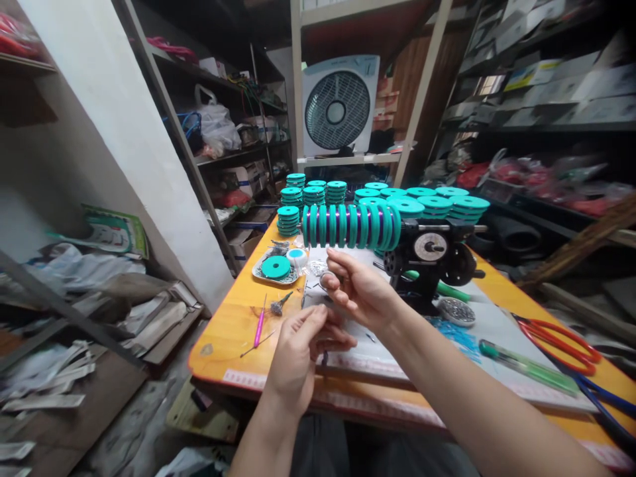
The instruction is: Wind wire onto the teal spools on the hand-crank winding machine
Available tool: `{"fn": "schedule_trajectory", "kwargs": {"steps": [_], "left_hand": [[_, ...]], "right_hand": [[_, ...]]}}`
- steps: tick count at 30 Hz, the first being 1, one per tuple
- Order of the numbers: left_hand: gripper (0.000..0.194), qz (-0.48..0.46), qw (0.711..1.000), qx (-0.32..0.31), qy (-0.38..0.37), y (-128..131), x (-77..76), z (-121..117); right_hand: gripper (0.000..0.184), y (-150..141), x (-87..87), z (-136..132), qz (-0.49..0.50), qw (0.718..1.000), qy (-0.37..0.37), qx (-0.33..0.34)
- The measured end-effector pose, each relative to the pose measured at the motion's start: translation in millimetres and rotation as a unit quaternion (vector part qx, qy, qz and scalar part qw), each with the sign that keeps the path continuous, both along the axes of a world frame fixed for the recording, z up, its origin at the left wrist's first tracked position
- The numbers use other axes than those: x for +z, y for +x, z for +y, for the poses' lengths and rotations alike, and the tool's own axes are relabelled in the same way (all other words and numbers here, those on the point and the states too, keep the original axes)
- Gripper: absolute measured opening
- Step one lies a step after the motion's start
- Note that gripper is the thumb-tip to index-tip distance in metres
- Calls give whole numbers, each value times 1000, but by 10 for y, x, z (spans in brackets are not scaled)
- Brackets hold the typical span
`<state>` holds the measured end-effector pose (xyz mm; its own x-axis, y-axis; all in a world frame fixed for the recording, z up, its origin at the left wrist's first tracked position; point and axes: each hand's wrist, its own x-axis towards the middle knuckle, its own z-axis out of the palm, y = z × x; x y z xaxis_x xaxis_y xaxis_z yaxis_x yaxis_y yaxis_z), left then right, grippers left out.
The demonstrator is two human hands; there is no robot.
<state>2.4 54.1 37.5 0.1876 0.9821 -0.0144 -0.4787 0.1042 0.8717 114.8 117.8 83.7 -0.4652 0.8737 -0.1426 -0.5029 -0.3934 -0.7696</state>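
Note:
My left hand [308, 338] is closed, thumb and fingers pinched together low over the front of the table; a thin dark bit shows below it, too small to name. Just above and to its right is my right hand [355, 288], fingers curled, with a small grey loop [325, 279] at them whose kind I cannot make out. Over both hands a row of teal spools [352, 226] with purple between the flanges sits on the horizontal shaft of a black winding machine [422, 265]. The machine has a white round dial [430, 246].
Stacks of teal spools [313, 195] stand behind. At left lie a tray [275, 279] with a teal disc, and a pink-handled tool [259, 324]. At right are a dish of small metal parts [456, 311], a green cutter [529, 369] and red-handled pliers [561, 344]. A box fan [338, 106] stands behind.

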Motion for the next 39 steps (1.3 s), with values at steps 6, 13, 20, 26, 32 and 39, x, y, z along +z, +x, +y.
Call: {"fn": "schedule_trajectory", "kwargs": {"steps": [6,13,20,26,32,39], "left_hand": [[25,-61,995,-19,-77,9,-115,-193],[26,-91,992,-26,-82,-15,-186,-234],[9,-116,989,-17,-92,-8,-184,-206],[15,-134,986,15,-101,18,-183,-187],[8,-124,986,27,-109,43,-210,-197],[10,-94,989,20,-111,7,-299,-305]], "right_hand": [[38,-15,-13,9,-11,1000,1,-16],[40,-16,-27,6,-5,1000,15,8],[40,11,-46,32,-8,1000,24,7],[39,-19,-88,37,-11,999,26,-19],[39,-40,-70,34,-14,999,26,-14],[24,114,-120,-58,-89,990,102,32]]}}
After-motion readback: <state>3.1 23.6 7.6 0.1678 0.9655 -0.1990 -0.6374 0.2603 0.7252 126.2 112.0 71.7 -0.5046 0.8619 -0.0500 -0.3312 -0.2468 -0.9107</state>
